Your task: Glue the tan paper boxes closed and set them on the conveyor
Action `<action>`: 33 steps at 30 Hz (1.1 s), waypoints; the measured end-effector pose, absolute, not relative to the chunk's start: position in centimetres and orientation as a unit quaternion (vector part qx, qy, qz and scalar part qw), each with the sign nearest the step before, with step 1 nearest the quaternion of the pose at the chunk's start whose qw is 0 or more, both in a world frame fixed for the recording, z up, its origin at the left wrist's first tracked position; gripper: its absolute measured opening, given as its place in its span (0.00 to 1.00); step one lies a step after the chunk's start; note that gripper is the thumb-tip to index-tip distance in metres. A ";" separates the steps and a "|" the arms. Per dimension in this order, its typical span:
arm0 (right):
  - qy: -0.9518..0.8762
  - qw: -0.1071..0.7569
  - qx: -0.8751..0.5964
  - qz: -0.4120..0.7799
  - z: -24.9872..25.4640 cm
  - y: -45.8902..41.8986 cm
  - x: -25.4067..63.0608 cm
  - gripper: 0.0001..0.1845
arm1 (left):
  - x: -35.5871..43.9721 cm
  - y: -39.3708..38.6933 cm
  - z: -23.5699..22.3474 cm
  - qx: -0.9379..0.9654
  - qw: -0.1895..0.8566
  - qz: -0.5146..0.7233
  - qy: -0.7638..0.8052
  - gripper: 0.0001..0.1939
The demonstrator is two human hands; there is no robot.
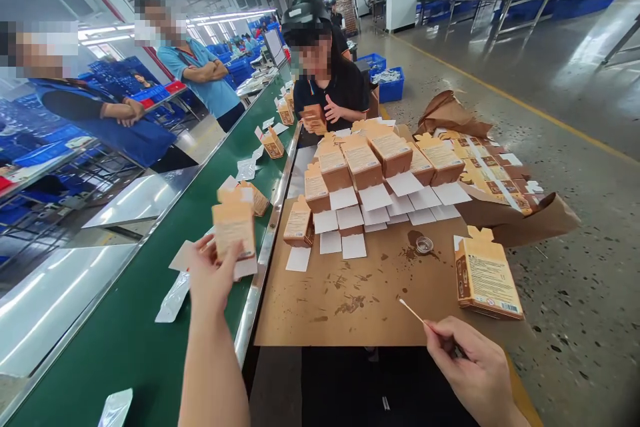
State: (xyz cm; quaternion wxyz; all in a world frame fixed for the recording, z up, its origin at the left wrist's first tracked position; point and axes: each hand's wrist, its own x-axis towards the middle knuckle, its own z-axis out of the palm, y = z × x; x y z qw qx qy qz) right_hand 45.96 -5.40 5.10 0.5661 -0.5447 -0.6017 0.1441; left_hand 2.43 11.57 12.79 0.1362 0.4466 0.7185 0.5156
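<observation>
My left hand (pixel 213 277) is closed on a small tan carton (pixel 234 228) and holds it upright over the green conveyor belt (pixel 120 340). My right hand (pixel 470 363) pinches a thin wooden stick (pixel 413 311) low over the brown cardboard work sheet (pixel 360 293). A stack of flat tan cartons (pixel 487 277) lies on the sheet's right edge. A small round glue cup (pixel 425 245) sits near the middle of the sheet. Several folded cartons with white flaps open (pixel 360 180) stand in rows at the far side.
A co-worker in black (pixel 325 83) sits at the far end holding a carton. Two people stand behind the conveyor at the left. Clear plastic sachets (pixel 173 297) and other cartons (pixel 273 143) lie on the belt. Brown paper with flat cartons (pixel 493 177) sits at the right.
</observation>
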 end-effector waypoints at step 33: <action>-0.636 0.512 -0.555 0.158 2.6 -7.0 44.1 0.18 | 19.5 -0.1 0.2 0.526 0.275 0.421 0.686 0.37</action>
